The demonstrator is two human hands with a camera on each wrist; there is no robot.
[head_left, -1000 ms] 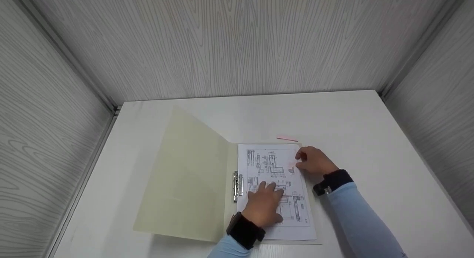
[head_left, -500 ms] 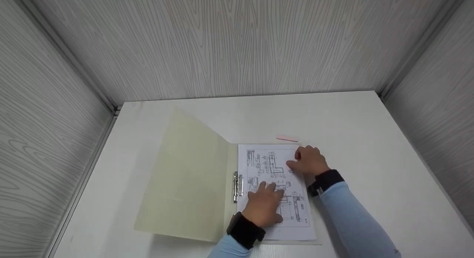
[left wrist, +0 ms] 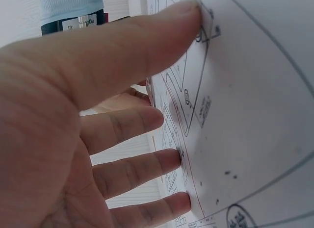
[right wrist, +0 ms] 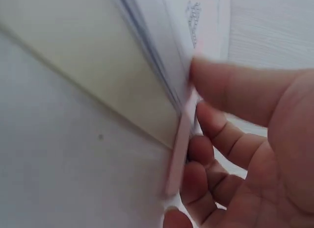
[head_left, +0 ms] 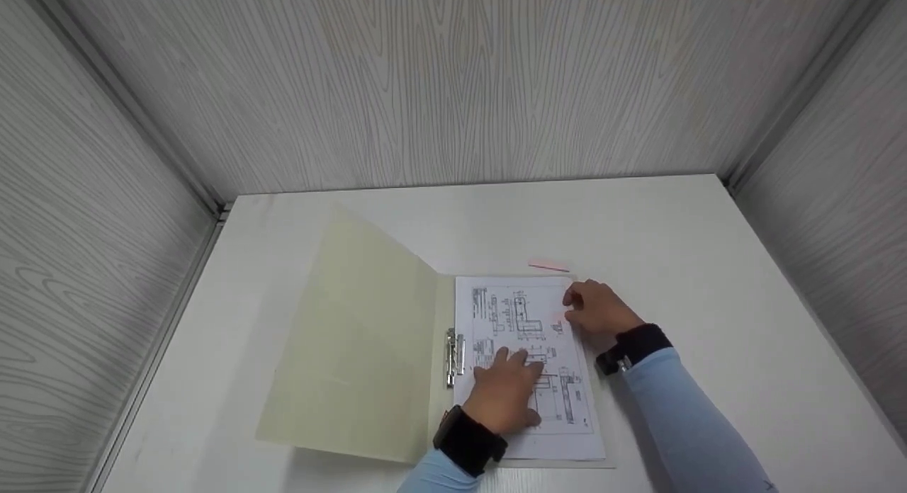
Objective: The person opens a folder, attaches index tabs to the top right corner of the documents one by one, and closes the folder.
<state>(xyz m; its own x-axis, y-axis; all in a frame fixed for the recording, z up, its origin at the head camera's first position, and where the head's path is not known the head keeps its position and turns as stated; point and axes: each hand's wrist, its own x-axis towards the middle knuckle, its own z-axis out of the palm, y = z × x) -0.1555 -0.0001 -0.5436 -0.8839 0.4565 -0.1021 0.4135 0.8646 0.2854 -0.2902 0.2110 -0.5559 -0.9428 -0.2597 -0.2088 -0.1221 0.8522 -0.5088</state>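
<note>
An open cream folder [head_left: 354,337] lies with its cover raised at the left and a stack of printed technical drawings [head_left: 510,305] on its right side. My left hand [head_left: 503,394] rests spread on the top sheet, and its thumb and fingertips press the paper in the left wrist view. At the upper right edge of the sheets, my right hand [head_left: 602,309] pinches a pink sticky note strip [right wrist: 179,159]. The thumb lies on the printed side while curled fingers sit behind the strip, which juts past the paper's edge.
A metal lever clip [head_left: 451,358] sits along the folder's spine. A small pink pad of sticky notes [head_left: 548,265] lies just beyond the folder's top edge. Grey wood-grain panels [head_left: 453,89] wall the white table [head_left: 744,280] at the back and sides.
My right hand slid left, its thumb over the sheet's edge, then drew back right, baring a faint pink patch on the page. The left hand has stayed in place.
</note>
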